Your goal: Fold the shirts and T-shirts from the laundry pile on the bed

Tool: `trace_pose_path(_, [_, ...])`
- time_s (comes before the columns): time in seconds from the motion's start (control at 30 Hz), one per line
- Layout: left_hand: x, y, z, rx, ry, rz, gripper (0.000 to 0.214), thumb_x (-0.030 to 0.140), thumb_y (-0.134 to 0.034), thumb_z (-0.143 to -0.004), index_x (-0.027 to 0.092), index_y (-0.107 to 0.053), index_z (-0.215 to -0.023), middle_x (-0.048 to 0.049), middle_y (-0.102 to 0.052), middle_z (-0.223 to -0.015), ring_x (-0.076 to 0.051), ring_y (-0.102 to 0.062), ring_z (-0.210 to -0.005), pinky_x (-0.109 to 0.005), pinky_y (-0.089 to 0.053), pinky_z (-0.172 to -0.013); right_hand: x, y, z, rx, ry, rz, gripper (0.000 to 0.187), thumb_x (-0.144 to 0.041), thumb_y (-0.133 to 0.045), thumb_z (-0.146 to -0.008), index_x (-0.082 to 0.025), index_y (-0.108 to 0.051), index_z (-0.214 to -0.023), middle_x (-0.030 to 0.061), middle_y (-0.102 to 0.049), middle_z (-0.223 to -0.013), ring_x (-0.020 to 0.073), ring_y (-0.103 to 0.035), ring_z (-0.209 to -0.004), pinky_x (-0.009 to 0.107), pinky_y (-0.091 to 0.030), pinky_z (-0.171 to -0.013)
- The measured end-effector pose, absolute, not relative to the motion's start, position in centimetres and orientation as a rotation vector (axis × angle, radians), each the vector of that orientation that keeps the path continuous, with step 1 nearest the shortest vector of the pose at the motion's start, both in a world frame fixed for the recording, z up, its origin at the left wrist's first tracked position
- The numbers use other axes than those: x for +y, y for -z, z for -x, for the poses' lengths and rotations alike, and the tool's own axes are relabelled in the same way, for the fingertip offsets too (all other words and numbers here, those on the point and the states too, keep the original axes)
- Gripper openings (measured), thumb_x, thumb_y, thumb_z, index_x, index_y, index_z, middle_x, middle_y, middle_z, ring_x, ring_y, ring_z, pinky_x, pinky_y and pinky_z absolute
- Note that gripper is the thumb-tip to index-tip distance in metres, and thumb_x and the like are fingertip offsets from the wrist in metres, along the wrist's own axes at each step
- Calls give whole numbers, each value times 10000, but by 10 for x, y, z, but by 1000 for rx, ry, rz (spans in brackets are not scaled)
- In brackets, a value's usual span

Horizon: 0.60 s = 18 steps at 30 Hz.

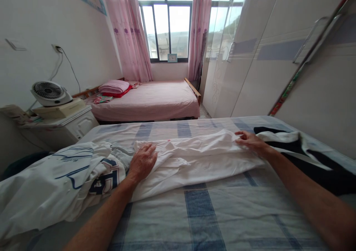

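Note:
A white garment lies stretched across a bed with a blue and white checked sheet. My left hand rests flat on its left end, fingers spread and open. On the garment's right end, my right hand presses down with the fingers stretched out. Neither hand holds anything up.
A white garment with blue lettering is heaped at the left, and a black and white garment lies at the right. Beyond are a pink bed, a bedside cabinet with a small fan, a window and white wardrobe doors.

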<state>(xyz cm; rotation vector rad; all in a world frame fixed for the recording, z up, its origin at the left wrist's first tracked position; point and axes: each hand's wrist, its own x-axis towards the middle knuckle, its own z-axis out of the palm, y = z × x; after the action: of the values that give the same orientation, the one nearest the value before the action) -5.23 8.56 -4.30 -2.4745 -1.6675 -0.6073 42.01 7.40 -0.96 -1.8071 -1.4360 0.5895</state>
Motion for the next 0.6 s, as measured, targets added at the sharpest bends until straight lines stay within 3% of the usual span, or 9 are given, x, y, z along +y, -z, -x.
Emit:
trace_pose_path(0.13, [86,44,53,-1667,595,2477,402,322,-388,-916,129,-590,-1205,-135,-549,-1316,-250,-467,-1253,-410,-356,-1075,59,-6,-417,-1440,-257,1751,421,-337,-523,-731,-196,-583,-1123,35,-627,-853,142,-567,-642,260,-457,-577])
trace_pose_path(0.23, [85,42,52,-1662,609,2496,406,321,-384,-917,121,-591,-1203,-139,-548,-1315,-251,-470,-1249,-410,-354,-1074,44,-2,-421,-1601,-82,1944,357,-272,-502,-716,-172,-630,-1034,64,-647,-860,177,-601,-679,315,-484,-671])
trace_pose_path(0.33, [82,37,51,-1674,692,2503,420,358,-376,-923,131,-581,-1211,-124,-567,-1291,-237,-490,-1225,-390,-365,-1065,29,6,-420,-1879,83,1877,329,-299,-486,-775,-172,-647,-1032,102,-641,-1044,211,-628,-855,344,-481,-807])
trace_pose_path(0.43, [75,25,52,-1651,698,2530,479,469,-453,-881,147,-580,-1212,-117,-574,-1278,-250,-502,-1206,-385,-376,-1051,18,8,-414,-2199,139,1688,313,-356,-507,-816,-215,-648,-1058,83,-621,-1152,229,-590,-1039,355,-444,-899])
trace_pose_path(0.6, [60,-5,65,-1615,373,2770,460,473,-596,-772,216,-621,-1153,-80,-589,-1258,-244,-545,-1158,-344,-413,-996,16,7,-416,-2488,388,1740,249,-166,-459,-815,-211,-674,-931,70,-676,-947,223,-630,-860,350,-434,-753])
